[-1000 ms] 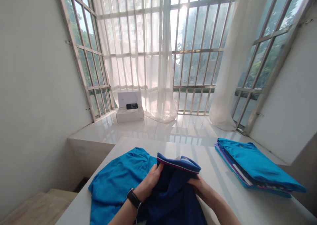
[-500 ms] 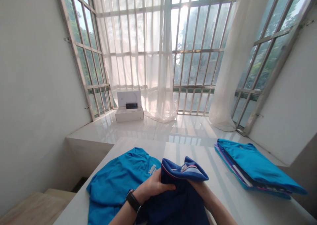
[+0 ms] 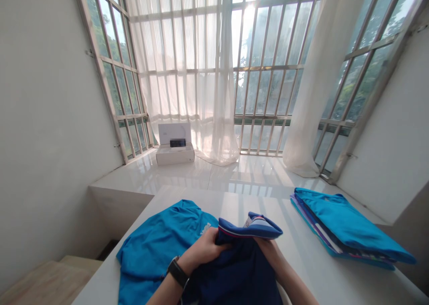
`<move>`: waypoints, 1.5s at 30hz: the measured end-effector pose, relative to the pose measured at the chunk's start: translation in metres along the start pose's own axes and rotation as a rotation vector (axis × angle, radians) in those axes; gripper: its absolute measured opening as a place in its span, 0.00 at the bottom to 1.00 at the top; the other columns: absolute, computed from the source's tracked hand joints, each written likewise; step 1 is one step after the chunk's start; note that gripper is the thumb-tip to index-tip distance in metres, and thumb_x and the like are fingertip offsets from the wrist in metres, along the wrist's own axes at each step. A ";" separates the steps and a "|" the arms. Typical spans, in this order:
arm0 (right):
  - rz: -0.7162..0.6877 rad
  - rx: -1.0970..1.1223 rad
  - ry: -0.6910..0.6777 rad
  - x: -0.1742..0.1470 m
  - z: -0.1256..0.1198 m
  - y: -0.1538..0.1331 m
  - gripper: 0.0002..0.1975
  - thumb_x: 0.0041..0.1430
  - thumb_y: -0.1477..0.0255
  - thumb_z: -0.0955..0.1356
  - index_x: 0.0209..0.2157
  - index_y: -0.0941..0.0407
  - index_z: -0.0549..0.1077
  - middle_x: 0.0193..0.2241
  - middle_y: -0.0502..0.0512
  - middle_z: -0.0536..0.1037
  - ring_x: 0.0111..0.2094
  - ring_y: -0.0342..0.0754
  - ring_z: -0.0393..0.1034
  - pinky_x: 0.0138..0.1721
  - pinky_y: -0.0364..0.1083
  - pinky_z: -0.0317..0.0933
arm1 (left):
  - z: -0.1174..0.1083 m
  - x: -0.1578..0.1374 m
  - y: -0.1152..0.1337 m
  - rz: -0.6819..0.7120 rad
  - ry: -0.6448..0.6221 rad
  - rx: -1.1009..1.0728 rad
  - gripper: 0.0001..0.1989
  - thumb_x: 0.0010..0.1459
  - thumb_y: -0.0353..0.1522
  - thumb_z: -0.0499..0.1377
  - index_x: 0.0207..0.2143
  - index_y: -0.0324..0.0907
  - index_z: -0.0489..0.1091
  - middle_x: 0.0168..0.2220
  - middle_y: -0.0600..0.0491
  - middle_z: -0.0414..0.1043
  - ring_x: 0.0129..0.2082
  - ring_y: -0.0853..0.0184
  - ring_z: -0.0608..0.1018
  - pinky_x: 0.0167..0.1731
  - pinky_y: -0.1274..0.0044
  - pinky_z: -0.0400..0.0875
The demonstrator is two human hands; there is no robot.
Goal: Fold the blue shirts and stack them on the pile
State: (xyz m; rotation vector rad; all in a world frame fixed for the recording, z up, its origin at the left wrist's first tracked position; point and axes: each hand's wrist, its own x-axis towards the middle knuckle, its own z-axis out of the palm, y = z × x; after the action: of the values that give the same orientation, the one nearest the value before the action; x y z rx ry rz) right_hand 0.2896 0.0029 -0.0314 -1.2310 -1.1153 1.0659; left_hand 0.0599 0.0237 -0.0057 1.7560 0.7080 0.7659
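Between my hands is a dark navy shirt point(image 3: 237, 269), its collar point(image 3: 264, 230) lighter blue with thin white and red edging. My left hand point(image 3: 206, 247), with a black watch on the wrist, is closed on the cloth just left of the collar. My right hand point(image 3: 268, 251) grips the garment from the right side, its fingertips hidden under the collar. A bright blue shirt point(image 3: 154, 247) with small white lettering lies spread on the table to the left, partly behind my left arm.
On the right of the white table point(image 3: 315, 273) sits a stack of folded clothes point(image 3: 345, 224), bright blue on top. A white box point(image 3: 175, 156) stands on the sill by the barred window and sheer curtains point(image 3: 214, 135). A wooden surface point(image 3: 43, 282) shows at lower left.
The collar has shifted slightly in my hands, its front edge tipping so less of the inside shows. My left thumb has moved down onto the cloth. Other garments have stayed put.
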 end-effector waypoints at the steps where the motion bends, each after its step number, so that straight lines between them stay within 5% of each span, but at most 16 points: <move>1: 0.001 0.010 -0.009 0.000 0.000 -0.001 0.28 0.42 0.44 0.74 0.37 0.52 0.80 0.45 0.59 0.81 0.57 0.66 0.66 0.66 0.61 0.50 | 0.000 0.000 -0.001 0.006 0.004 0.005 0.20 0.57 0.35 0.64 0.53 0.46 0.77 0.54 0.53 0.77 0.57 0.49 0.75 0.63 0.61 0.62; 9: 0.048 0.064 0.063 0.000 0.003 -0.003 0.34 0.36 0.42 0.75 0.41 0.52 0.80 0.49 0.60 0.80 0.59 0.68 0.65 0.66 0.63 0.50 | 0.007 -0.001 0.013 0.050 -0.043 -0.105 0.25 0.57 0.40 0.65 0.56 0.45 0.75 0.54 0.52 0.77 0.53 0.49 0.77 0.60 0.62 0.67; 32: 0.050 0.034 0.058 0.005 -0.003 0.010 0.33 0.42 0.44 0.74 0.43 0.52 0.79 0.50 0.60 0.80 0.57 0.66 0.68 0.65 0.63 0.52 | 0.006 0.000 0.007 0.086 -0.036 -0.068 0.25 0.56 0.40 0.66 0.56 0.44 0.74 0.55 0.50 0.76 0.54 0.49 0.77 0.61 0.61 0.66; 38: -0.086 -0.066 0.062 0.006 -0.004 0.009 0.32 0.40 0.40 0.72 0.38 0.52 0.80 0.45 0.61 0.82 0.56 0.66 0.69 0.65 0.65 0.52 | -0.001 0.005 -0.002 0.067 -0.010 -0.016 0.21 0.55 0.39 0.66 0.51 0.41 0.78 0.50 0.49 0.79 0.51 0.50 0.78 0.59 0.61 0.67; 41: -0.161 -0.086 0.044 0.005 -0.005 0.003 0.30 0.40 0.39 0.72 0.33 0.51 0.81 0.41 0.61 0.83 0.55 0.66 0.70 0.66 0.66 0.50 | -0.007 0.005 -0.006 0.064 0.043 -0.045 0.20 0.54 0.37 0.66 0.49 0.40 0.77 0.49 0.48 0.79 0.50 0.51 0.78 0.55 0.64 0.70; 45: -0.200 -0.016 0.007 -0.005 -0.010 -0.006 0.29 0.43 0.41 0.72 0.34 0.51 0.81 0.40 0.59 0.83 0.55 0.65 0.69 0.67 0.67 0.46 | -0.015 -0.010 -0.008 -0.055 0.209 0.009 0.16 0.54 0.41 0.66 0.38 0.39 0.75 0.36 0.49 0.79 0.37 0.60 0.78 0.37 0.73 0.72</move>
State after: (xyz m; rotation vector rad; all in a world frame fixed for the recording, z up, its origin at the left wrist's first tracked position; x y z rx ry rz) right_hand 0.2986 -0.0039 -0.0257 -1.1090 -1.2158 0.9021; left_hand 0.0414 0.0273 -0.0113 1.6721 0.8968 0.9188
